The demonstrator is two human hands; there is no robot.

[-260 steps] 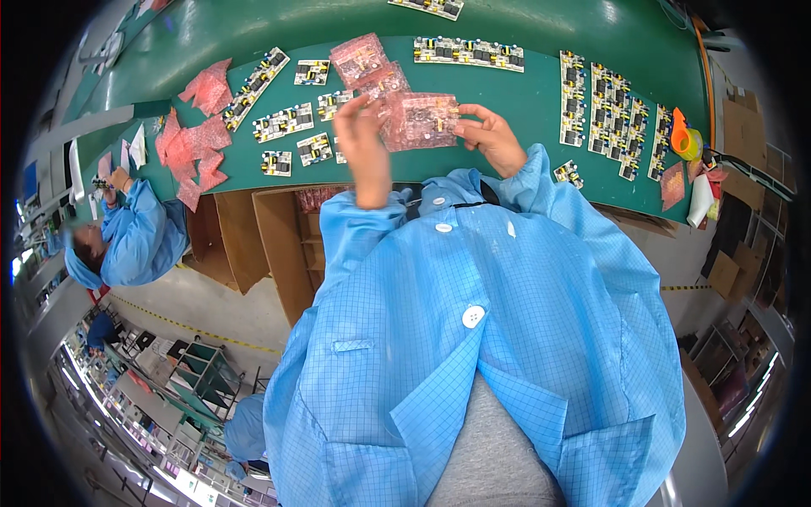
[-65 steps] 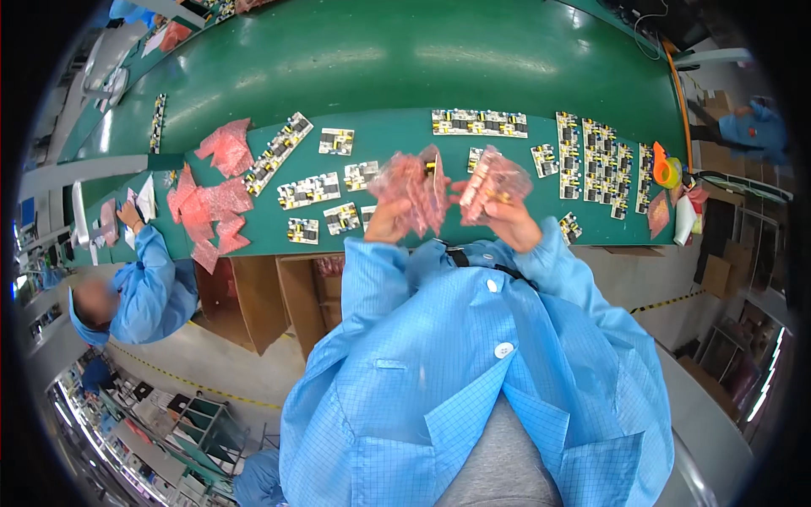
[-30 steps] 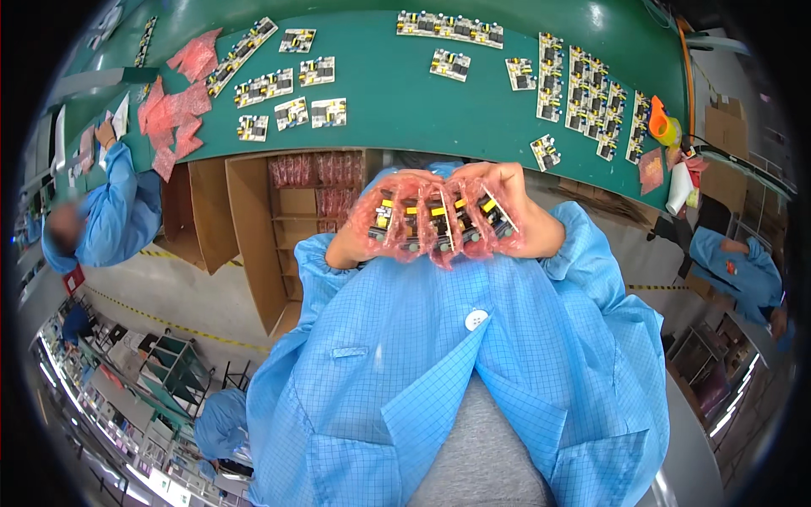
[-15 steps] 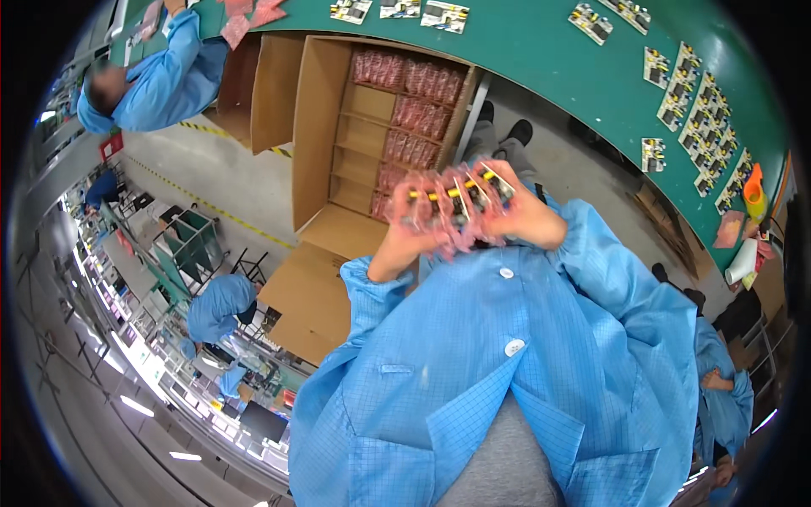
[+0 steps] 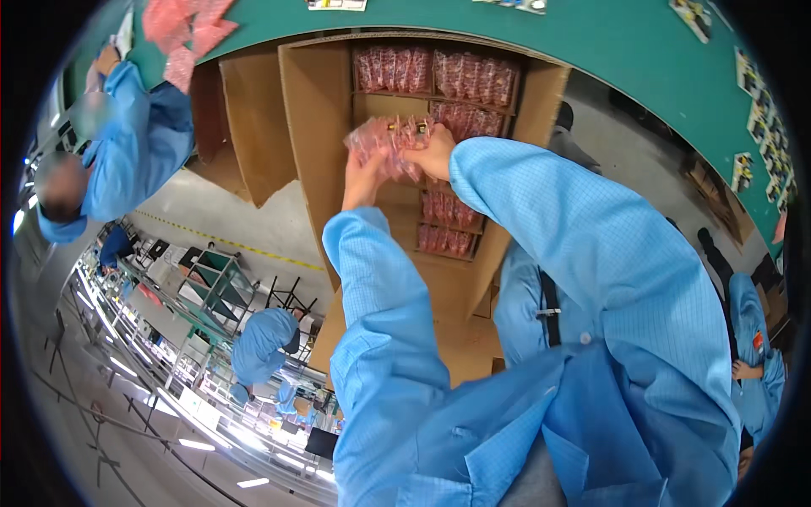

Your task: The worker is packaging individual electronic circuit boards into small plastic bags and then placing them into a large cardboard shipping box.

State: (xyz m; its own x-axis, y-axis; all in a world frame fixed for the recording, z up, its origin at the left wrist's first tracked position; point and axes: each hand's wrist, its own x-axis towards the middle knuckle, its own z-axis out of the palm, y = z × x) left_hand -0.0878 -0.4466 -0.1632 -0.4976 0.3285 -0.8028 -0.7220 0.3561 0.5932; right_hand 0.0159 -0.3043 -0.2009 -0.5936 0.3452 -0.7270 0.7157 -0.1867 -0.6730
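Observation:
Between my two hands is a row of circuit boards in pink bubble wrap (image 5: pixel 387 139), held above the open cardboard box. My left hand (image 5: pixel 365 179) grips the row from its near left side, fingers partly hidden by the wrap. Wrapped round the right end is my right hand (image 5: pixel 434 154). Below them, the cardboard box (image 5: pixel 314 127) has divided compartments. Pink-wrapped boards (image 5: pixel 475 78) stand packed in the far compartments and down the right column. Part of the left column shows bare cardboard, and my hands cover some of the middle.
A green table (image 5: pixel 591 42) curves along the far side, with bare circuit boards (image 5: pixel 764 127) at its right. Pink bubble bags (image 5: pixel 187 32) lie at its far left, near a co-worker in a blue coat (image 5: pixel 139 144). Raised box flaps (image 5: pixel 253 127) stand left.
Both hands have moved from close to my chest out over the box, carrying the wrapped boards. My arms are now stretched forward, and the view has shifted toward the box.

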